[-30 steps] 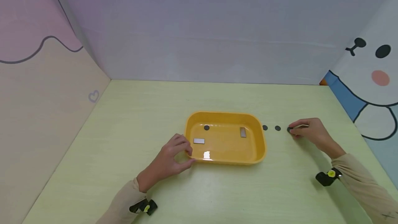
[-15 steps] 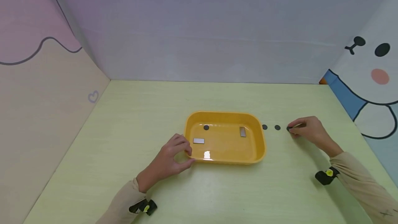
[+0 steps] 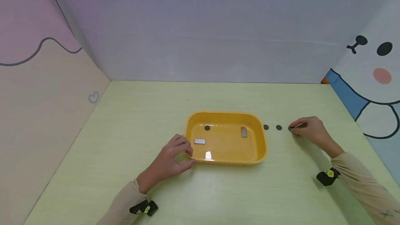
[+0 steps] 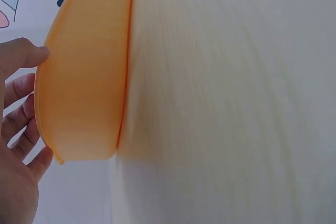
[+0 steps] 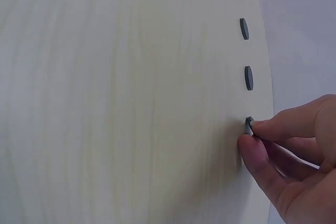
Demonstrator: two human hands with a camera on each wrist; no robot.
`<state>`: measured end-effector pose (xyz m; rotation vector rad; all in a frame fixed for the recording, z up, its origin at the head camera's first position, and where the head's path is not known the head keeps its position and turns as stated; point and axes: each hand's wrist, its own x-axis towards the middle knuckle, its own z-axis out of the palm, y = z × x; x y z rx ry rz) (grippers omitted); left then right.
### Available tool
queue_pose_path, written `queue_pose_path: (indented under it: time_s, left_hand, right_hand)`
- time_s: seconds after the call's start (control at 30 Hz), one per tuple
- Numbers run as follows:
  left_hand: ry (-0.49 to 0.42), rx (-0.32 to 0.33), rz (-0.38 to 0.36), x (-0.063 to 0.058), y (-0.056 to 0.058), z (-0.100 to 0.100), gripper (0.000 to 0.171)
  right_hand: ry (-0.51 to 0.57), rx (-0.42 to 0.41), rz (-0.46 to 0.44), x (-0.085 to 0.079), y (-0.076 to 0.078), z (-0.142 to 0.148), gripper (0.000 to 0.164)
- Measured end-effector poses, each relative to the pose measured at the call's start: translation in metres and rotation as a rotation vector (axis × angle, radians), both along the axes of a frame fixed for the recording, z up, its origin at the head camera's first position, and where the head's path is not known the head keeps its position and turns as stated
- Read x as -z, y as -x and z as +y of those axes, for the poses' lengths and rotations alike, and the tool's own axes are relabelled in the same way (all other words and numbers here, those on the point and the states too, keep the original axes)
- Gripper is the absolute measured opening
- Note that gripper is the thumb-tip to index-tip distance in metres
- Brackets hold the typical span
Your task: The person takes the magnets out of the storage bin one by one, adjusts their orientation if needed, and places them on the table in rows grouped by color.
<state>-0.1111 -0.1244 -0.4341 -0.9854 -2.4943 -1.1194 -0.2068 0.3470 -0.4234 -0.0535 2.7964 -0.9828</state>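
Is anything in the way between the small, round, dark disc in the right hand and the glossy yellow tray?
Yes. Between the pinched dark grey disc in the right hand and the glossy yellow tray lie a matching middle disc and a matching tray-side disc.

The tray [image 3: 229,148] looks like smooth, glossy plastic, and the rectangles [image 3: 199,141] inside look metallic. The discs [image 3: 279,127] appear matt, the worktop [image 3: 140,114] wood-grained, the sleeves [image 3: 359,176] cloth.

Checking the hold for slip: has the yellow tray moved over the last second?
No. In the head view, the yellow tray shows no clear shift, sideways or toward or away from the back edge of the table.
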Motion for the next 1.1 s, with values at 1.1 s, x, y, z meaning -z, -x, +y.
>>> queue_pose_path:
  time_s: [1.1]
  left_hand:
    - [-0.009, 0.008, 0.007, -0.0018, -0.0005, 0.0005, 0.02]
  right_hand:
    - [-0.073, -0.021, 0.043, 0.0005, -0.0051, -0.0005, 0.023]
